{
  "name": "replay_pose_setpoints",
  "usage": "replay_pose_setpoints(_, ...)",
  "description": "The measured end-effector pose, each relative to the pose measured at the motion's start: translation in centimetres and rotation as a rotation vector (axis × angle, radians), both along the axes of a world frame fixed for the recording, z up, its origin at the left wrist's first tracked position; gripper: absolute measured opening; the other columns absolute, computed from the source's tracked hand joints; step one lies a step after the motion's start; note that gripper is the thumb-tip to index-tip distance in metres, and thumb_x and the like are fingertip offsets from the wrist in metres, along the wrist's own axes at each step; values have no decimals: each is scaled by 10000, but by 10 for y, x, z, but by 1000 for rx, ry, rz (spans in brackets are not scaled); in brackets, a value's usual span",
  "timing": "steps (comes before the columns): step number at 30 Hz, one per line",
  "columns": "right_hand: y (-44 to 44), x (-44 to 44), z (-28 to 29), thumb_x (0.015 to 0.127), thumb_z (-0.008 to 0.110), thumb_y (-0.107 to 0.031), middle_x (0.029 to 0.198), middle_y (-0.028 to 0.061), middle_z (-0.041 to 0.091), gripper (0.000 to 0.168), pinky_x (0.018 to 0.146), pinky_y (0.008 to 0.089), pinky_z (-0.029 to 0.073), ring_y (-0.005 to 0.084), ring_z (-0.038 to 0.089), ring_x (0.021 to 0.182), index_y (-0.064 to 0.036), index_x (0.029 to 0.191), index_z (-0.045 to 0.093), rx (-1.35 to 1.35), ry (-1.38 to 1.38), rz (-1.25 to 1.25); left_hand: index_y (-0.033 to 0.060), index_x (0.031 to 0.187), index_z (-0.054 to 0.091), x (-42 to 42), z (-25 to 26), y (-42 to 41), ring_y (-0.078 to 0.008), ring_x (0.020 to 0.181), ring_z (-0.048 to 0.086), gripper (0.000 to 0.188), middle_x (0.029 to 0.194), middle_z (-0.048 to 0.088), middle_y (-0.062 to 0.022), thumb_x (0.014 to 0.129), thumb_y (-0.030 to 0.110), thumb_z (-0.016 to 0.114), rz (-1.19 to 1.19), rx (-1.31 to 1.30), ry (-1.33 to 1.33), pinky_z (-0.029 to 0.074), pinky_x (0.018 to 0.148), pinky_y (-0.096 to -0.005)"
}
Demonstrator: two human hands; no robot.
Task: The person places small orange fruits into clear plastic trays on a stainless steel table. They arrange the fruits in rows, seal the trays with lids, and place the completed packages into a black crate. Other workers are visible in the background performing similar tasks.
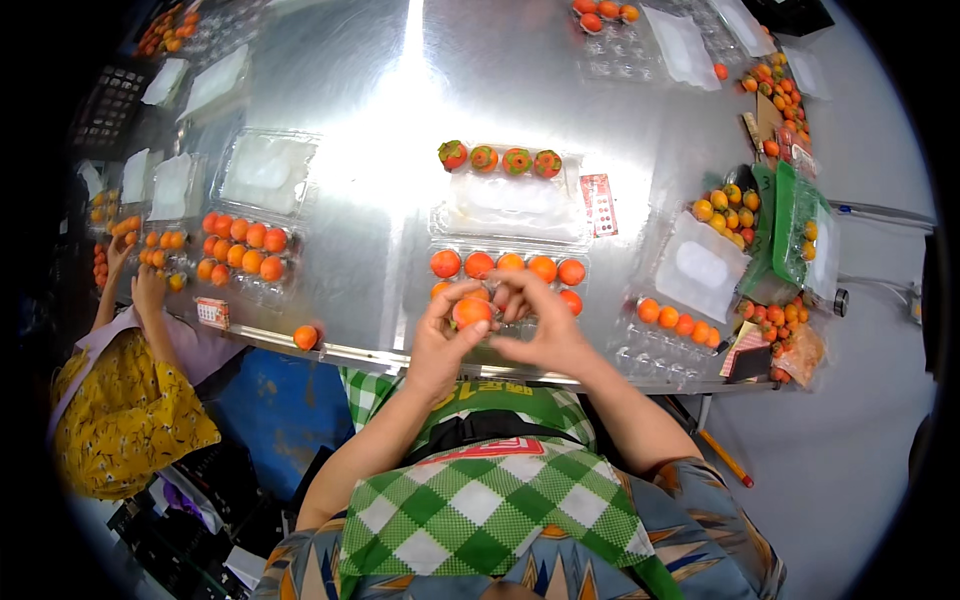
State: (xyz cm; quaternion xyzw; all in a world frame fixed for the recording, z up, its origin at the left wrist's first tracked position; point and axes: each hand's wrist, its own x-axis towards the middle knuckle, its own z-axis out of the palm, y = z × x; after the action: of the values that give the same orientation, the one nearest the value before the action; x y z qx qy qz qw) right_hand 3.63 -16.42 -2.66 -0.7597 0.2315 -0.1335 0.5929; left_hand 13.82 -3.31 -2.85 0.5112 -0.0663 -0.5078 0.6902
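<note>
My left hand (442, 337) has its fingers around an orange persimmon (472, 311), held above the near part of a clear plastic clamshell tray (433, 255). Beside it my right hand (544, 322) curves with its fingers apart, close to that fruit. A row of persimmons (541, 268) fills the tray's far cups, and more lie partly hidden under my hands. The clamshell's lid, lined with a white pad (510, 202), lies folded back. Along the lid's far edge stand several persimmons with green calyxes (517, 161).
A printed card (599, 205) lies right of the lid. One persimmon (305, 337) rests at the table's front edge. At left, a co-worker's hands (148, 289) are over trays near a filled tray (244, 247). To the right are a part-filled tray (679, 326) and a green box (784, 225).
</note>
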Motion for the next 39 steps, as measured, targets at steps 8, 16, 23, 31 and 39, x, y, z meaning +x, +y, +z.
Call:
replay_pose_setpoints(8,-108,48,-45,702,669,-51,1050,142,504,454,734,382,486,293,548,918,-105,1132,535,-779,220,-236,14,1192,495,14,-15,12,-147,796,532,468,1057,561,-89,926,399,475,11,-64,507,450,702,-264)
replay_pose_setpoints(16,-131,64,-82,725,652,-69,988,119,504,346,722,366,496,284,561,866,-124,1057,573,-732,339,-234,51,1232,459,10,-11,13,-188,867,548,448,1098,543,-90,928,380,481,74,-45,698,463,745,-297)
replay_pose_setpoints(23,-104,17,-22,903,502,-219,930,94,574,336,682,303,489,173,566,755,4,1155,489,757,-118,-382,59,1216,452,14,-1,28,-195,861,550,466,1071,553,-129,891,382,538,15,41,452,464,743,-302)
replay_pose_setpoints(31,-9,-46,-23,945,359,-396,786,98,580,433,631,305,462,171,557,674,-28,1135,482,1407,-123,-199,-7,1214,478,27,-17,57,-188,865,571,461,1043,585,-118,815,175,619,18,122,354,467,757,-276)
replay_pose_setpoints(39,35,-49,-28,943,360,-451,777,70,540,433,621,292,420,162,506,675,-49,1020,502,1491,-52,-128,54,1070,572,12,-32,58,-261,889,576,430,980,594,-111,660,20,697,-211,413,-1089,466,785,-334)
